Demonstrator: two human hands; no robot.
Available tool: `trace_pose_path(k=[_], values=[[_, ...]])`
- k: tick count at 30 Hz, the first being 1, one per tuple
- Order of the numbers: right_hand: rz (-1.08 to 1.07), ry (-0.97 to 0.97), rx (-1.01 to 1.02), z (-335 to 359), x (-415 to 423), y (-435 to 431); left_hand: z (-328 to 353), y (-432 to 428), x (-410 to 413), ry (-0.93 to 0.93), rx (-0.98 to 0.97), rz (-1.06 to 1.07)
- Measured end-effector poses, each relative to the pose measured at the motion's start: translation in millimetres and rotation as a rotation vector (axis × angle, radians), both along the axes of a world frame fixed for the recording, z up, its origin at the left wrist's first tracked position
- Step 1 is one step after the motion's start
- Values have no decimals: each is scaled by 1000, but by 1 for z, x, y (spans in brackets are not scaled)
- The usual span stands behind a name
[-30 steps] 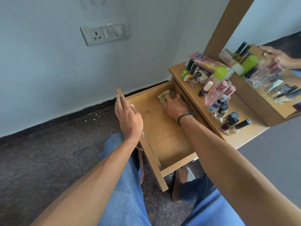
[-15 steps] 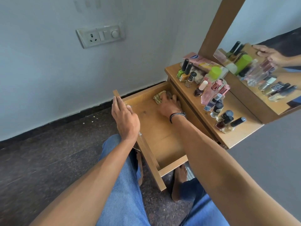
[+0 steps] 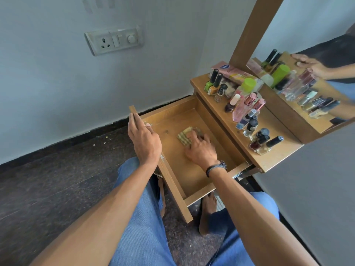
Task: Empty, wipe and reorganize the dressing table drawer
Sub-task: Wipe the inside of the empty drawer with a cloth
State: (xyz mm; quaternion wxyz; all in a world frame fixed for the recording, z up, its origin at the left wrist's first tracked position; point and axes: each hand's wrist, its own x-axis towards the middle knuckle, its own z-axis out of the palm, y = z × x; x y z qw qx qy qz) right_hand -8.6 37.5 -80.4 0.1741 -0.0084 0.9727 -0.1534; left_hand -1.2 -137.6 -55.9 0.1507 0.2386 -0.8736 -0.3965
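Observation:
The wooden drawer [image 3: 194, 177] of the dressing table stands pulled out, with nothing on its floor but a cloth. My right hand [image 3: 200, 148] presses the yellow-green checked cloth [image 3: 184, 136] flat on the middle of the drawer floor. Resting on the top edge of the drawer front [image 3: 173, 181] near its far end, my left hand [image 3: 144, 140] grips that edge. Several nail polish and perfume bottles [image 3: 247, 116] stand in a row on the dressing table top [image 3: 276, 150].
A mirror [image 3: 307, 54] in a wooden frame rises behind the bottles. The white wall carries a switch and socket plate [image 3: 114, 42]. My knees in blue jeans and a bare foot [image 3: 206, 214] lie below the drawer on dark stone floor [image 3: 57, 179].
My right hand has drawn the cloth from the drawer's far corner back toward the middle of its floor. My left hand stays on the drawer front edge.

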Motion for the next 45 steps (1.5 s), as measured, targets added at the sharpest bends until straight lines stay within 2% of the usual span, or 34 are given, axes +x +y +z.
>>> trace_pose_path(k=[8, 16, 20, 25, 37, 45], values=[[36, -88, 37, 12, -54, 7, -1, -1, -3, -7, -5, 6], [-35, -107, 86, 18, 0, 29, -1, 0, -4, -8, -23, 10], [-107, -139, 180, 31, 37, 35, -3, -1, -4, -3, -25, 1], [-107, -83, 315, 38, 60, 32, -3, -1, -1, 6, -20, -13], [149, 57, 259, 39, 105, -29, 1, -1, -1, -29, -24, -27], [133, -69, 114, 63, 95, -8, 0, -3, -1, -56, -32, -22]])
